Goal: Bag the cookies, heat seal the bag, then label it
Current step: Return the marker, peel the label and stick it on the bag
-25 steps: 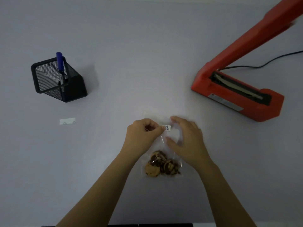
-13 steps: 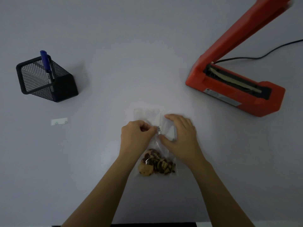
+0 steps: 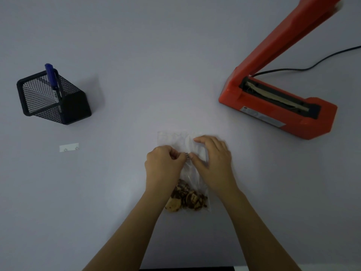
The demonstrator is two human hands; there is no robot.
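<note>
The cookies [image 3: 185, 198] are already in the clear bag [image 3: 175, 138], bunched at its near end, and the bag lies flat on the table [image 3: 136, 55] right in front of the person, well apart from the orange heat sealer [image 3: 273, 106], whose arm stands raised. The left hand [image 3: 163, 163] has its fingers curled in, pinching a small printed label [image 3: 187, 155] over the middle of the bag. The right hand [image 3: 214, 159] is spread in a loose arch with its fingertips resting on the plastic and its thumb tip just beside the label; it grips nothing. Bagging looks finished, and sealing probably is too, since labelling is under way (the seam itself is too faint in the clear film to confirm). What seems left is to lay the label down and smooth it flat; whether any part of it has already stuck cannot be told. A white backing strip [image 3: 69, 148] lies off to the left near a black mesh pen holder [image 3: 52, 98] with a blue marker [image 3: 51, 75] standing in it.
</note>
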